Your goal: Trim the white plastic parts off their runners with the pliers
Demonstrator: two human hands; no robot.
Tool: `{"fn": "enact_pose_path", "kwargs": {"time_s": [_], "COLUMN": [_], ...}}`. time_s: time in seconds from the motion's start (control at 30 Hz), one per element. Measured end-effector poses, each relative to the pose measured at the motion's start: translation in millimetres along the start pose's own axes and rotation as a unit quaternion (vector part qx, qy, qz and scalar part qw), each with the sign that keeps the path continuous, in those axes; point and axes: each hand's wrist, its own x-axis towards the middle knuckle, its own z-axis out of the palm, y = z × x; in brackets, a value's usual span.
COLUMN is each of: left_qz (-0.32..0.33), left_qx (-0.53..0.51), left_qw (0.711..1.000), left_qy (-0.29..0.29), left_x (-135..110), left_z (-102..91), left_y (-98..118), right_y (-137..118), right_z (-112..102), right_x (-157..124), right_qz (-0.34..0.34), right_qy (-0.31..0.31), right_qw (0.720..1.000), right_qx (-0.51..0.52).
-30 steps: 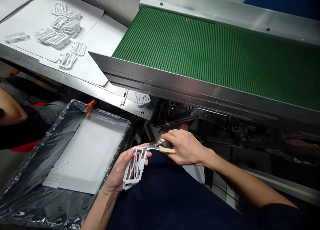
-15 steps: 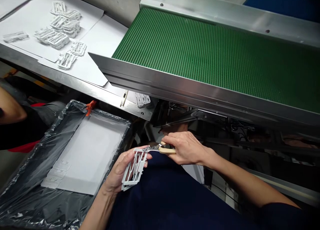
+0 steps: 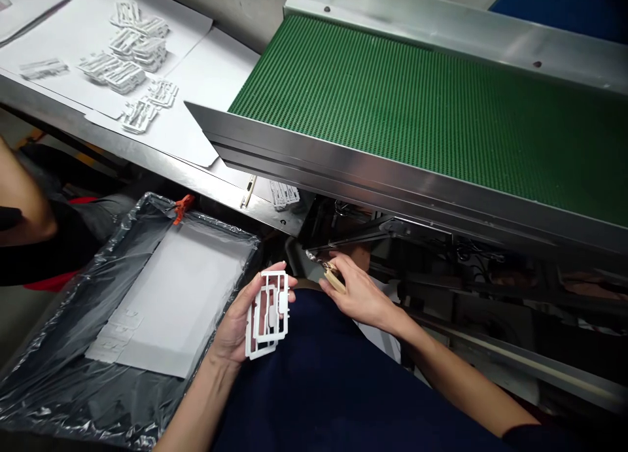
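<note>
White plastic frame (image 3: 268, 313) sits gripped in left hand (image 3: 235, 328) fingers; right hand (image 3: 360, 295) clasps cutters (image 3: 328, 272) apart.

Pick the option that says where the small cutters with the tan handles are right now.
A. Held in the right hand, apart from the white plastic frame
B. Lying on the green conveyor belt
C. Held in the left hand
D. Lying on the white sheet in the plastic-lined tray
A: the right hand grips the small cutters with tan handles, while the left hand holds the white plastic frame separately, with a gap between them.
</note>
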Motion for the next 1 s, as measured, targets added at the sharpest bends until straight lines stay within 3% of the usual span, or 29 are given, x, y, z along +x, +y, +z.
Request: {"fn": "enact_pose_path", "kwargs": {"time_s": [0.1,0.17,0.33,0.67,0.83,1.0], "left_qz": [0.014,0.024,0.04,0.049,0.033,0.007], "left_qx": [-0.007,-0.003,-0.007,-0.024,-0.047,-0.006], "left_qw": [1.0,1.0,0.999,0.998,0.998,0.999], "left_qy": [-0.001,-0.001,-0.012,-0.03,0.003,0.047], "left_x": [5,7,12,12,18,32], "left_z": [1.1,1.3,1.8,-1.6,1.4,-1.9], "left_y": [1,1,1,3,5,-1], "right_y": [-4,-10,-25,-31,-31,-23], "right_z": [9,15,31,43,49,58], "right_x": [-3,-5,-8,-9,-3,7], "right_qz": [0.047,0.062,0.033,0.018,0.001,0.008], "right_qy": [-0.01,-0.047,-0.101,-0.076,-0.074,-0.067], "right_qw": [0.99,0.966,0.912,0.901,0.896,0.934], "right_qx": [0.132,0.247,0.397,0.428,0.438,0.35]}}
